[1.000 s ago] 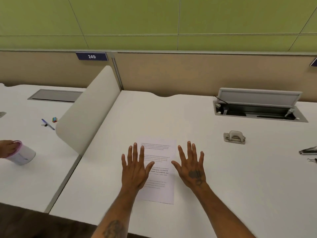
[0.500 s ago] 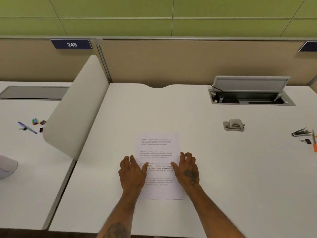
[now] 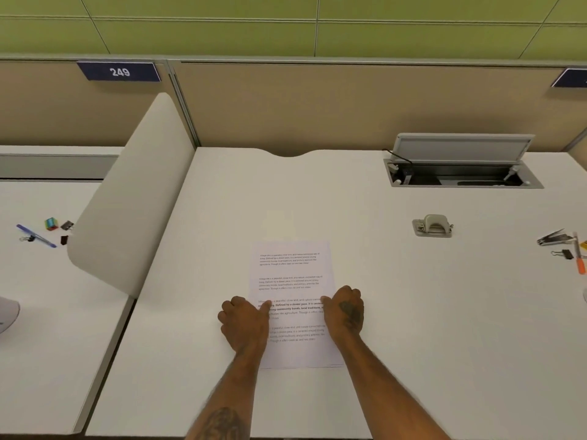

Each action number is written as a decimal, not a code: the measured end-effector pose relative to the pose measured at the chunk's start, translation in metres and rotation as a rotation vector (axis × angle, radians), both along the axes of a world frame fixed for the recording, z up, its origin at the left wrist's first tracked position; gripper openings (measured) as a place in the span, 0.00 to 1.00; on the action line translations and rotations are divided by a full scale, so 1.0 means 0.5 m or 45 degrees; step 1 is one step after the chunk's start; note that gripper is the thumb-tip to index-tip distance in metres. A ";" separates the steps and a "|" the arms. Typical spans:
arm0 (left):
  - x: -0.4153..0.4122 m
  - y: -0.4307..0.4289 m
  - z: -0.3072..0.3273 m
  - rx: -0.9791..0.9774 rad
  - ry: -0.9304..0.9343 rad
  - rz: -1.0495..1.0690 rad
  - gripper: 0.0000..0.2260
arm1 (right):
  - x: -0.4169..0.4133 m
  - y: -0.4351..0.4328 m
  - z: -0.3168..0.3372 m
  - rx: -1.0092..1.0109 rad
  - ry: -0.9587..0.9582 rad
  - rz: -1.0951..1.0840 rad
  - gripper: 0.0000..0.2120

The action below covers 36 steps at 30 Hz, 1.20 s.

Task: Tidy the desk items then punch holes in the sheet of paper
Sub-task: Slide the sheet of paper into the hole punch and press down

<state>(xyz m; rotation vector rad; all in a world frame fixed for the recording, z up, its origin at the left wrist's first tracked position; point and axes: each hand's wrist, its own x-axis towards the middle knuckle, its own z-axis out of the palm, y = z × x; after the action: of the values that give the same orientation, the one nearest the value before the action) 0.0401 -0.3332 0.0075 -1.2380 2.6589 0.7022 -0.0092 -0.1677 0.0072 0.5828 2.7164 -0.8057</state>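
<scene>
A printed sheet of paper (image 3: pixel 290 281) lies flat on the white desk (image 3: pixel 413 312) in front of me. My left hand (image 3: pixel 243 322) rests on its left edge with fingers curled and the thumb on the page. My right hand (image 3: pixel 346 309) rests on its right edge, fingers curled under. A grey hole punch (image 3: pixel 432 226) stands further back to the right, apart from both hands. At the far right edge lie a stapler (image 3: pixel 554 238), a black binder clip (image 3: pixel 563 254) and an orange pen (image 3: pixel 579 258).
An open cable box (image 3: pixel 460 169) with a raised lid sits at the back right. A curved white divider (image 3: pixel 127 201) separates the neighbouring desk, where a blue pen (image 3: pixel 36 235), small clips and a coloured block (image 3: pixel 51 223) lie. A beige partition runs along the back.
Both hands went from spread flat over the paper to curled at its side edges. The view has shifted right and down; the hand and cup on the left desk are out of view.
</scene>
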 end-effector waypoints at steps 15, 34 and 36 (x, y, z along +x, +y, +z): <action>-0.026 0.003 0.027 0.303 0.089 0.128 0.21 | -0.033 0.007 0.017 -0.192 -0.209 -0.083 0.13; -0.010 -0.011 -0.004 0.386 0.325 0.221 0.15 | -0.043 0.044 -0.007 -0.506 -0.118 -0.227 0.10; -0.008 -0.013 -0.009 0.393 0.345 0.225 0.15 | -0.041 0.046 -0.011 -0.548 -0.126 -0.239 0.08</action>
<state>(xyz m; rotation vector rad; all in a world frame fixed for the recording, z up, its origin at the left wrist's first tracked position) 0.0360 -0.3394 0.0031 -1.3815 2.5216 1.3374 -0.0297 -0.1447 0.0015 0.7555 2.3175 -1.3230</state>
